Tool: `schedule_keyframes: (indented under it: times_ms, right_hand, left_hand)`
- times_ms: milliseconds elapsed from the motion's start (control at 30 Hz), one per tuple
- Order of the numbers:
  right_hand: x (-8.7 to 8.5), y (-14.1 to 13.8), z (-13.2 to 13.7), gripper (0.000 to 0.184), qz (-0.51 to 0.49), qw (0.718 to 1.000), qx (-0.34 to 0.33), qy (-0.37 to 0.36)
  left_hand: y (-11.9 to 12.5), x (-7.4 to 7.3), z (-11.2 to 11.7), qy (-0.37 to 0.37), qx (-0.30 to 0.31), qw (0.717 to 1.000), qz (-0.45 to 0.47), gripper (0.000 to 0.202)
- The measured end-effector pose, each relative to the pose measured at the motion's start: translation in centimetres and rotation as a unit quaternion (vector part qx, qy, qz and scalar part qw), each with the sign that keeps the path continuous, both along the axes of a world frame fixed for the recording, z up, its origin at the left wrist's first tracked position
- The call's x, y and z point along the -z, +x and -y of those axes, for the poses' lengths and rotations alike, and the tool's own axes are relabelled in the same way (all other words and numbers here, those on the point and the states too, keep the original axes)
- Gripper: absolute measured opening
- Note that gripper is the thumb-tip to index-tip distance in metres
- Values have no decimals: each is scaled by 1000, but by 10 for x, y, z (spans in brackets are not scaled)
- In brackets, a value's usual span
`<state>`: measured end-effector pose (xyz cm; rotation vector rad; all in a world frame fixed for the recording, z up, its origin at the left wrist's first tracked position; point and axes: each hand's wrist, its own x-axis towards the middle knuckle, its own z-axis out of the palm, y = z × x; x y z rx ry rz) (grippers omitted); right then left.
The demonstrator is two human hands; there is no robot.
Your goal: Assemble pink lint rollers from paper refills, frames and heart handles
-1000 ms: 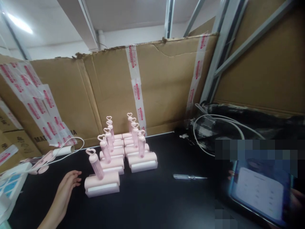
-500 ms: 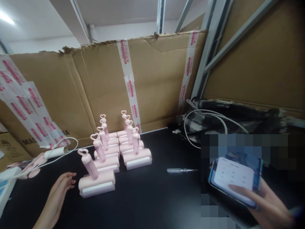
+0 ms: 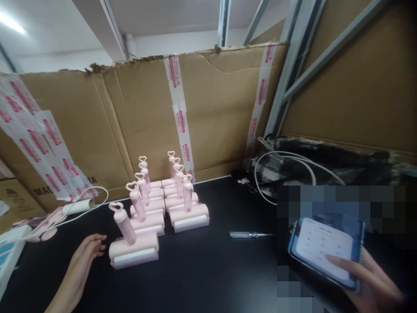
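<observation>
At the lower right, my right hand [image 3: 374,274] grips a phone [image 3: 325,250] with its thumb over the lit screen. My left hand [image 3: 87,252] rests on its side on the black table [image 3: 202,274], fingers loosely stretched and holding nothing. Just right of its fingertips, not clearly touching, stands the nearest pink lint roller [image 3: 133,245], with a clear pink handle topped by a heart-shaped loop. Behind it, several matching lint rollers [image 3: 189,211] are lined up in two rows, handles upward. A small screwdriver [image 3: 249,234] with a clear handle lies between the rollers and the phone.
A tall cardboard sheet [image 3: 143,108] with printed tape stands along the back edge. White cable [image 3: 286,154] loops at the right, beside a metal frame post [image 3: 286,82]. At the left are a pink device [image 3: 48,224], a white tube [image 3: 80,206] and a white box [image 3: 13,250].
The whole view has shifted slightly, moving things a little to the right. My right thumb has moved over the phone screen. The left hand and the rollers stay put.
</observation>
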<state>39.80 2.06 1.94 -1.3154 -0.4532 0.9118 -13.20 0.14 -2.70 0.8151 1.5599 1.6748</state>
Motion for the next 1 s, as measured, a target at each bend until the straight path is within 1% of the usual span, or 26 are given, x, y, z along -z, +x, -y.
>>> schedule_keyframes:
  times_ms: [100, 200, 300, 500, 667, 767, 900, 1000]
  right_hand:
    - [8, 7, -2, 52, -36, 999, -4, 8]
    - [10, 11, -3, 55, -44, 999, -6, 4]
    - [8, 9, -3, 59, -41, 999, -17, -1]
    - [-1, 2, 0, 60, -37, 999, -12, -14]
    - [1, 6, -2, 65, -33, 999, -11, -29]
    - [4, 8, -2, 63, -30, 999, -12, -40]
    - [5, 7, -1, 61, -34, 998, -18, -40]
    - [6, 8, -1, 51, -23, 999, -24, -21]
  left_hand:
    - [1, -1, 0, 0, 1, 1000, -3, 37]
    - [1, -1, 0, 4, 6, 1000, -3, 37]
    - [1, 0, 0, 5, 8, 1000, -4, 36]
    - [3, -3, 0, -1, 0, 1000, 2, 38]
    - [4, -4, 1, 1, 2, 1000, -2, 37]
    - [5, -6, 2, 0, 4, 1000, -7, 35]
    - [8, -10, 3, 1, -7, 1000, -6, 35]
    - [9, -11, 2, 2, -11, 1000, -6, 35]
